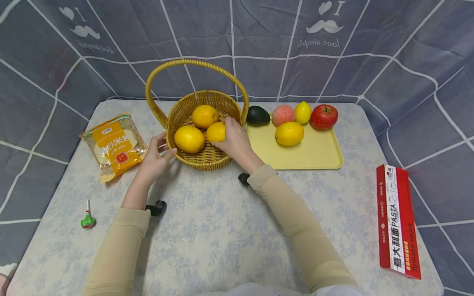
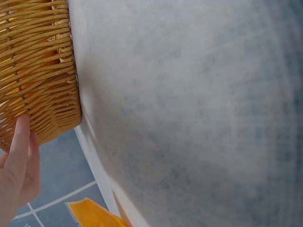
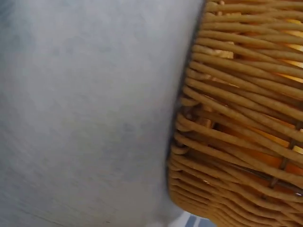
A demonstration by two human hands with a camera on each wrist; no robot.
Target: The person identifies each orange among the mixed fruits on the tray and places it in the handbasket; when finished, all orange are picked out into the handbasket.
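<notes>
A woven wicker basket (image 1: 207, 164) with a tall arched handle stands on the table, holding a yellow oval fruit (image 1: 189, 139) at the left and a deeper yellow one (image 1: 205, 116) at the back. Reaching in over the right side, my right hand (image 1: 238, 142) grips a third yellow oval fruit (image 1: 214, 133), partly hidden by the fingers. My left hand (image 1: 154, 158) rests against the basket's left outer side, thumb toward the front. In the left wrist view its fingers (image 2: 20, 146) lie fairly straight on the weave. Only the basket's wall (image 3: 236, 109) and the tabletop show in the right wrist view.
Right of the basket, a yellow tray (image 1: 314, 154) bears another yellow oval fruit (image 1: 289, 133), a peach (image 1: 283, 115), a lemon (image 1: 303, 112) and a red apple (image 1: 324, 117). An avocado (image 1: 258, 115) lies at its corner. Around are a food packet (image 1: 116, 146), lollipop (image 1: 88, 221) and pasta box (image 1: 398, 222).
</notes>
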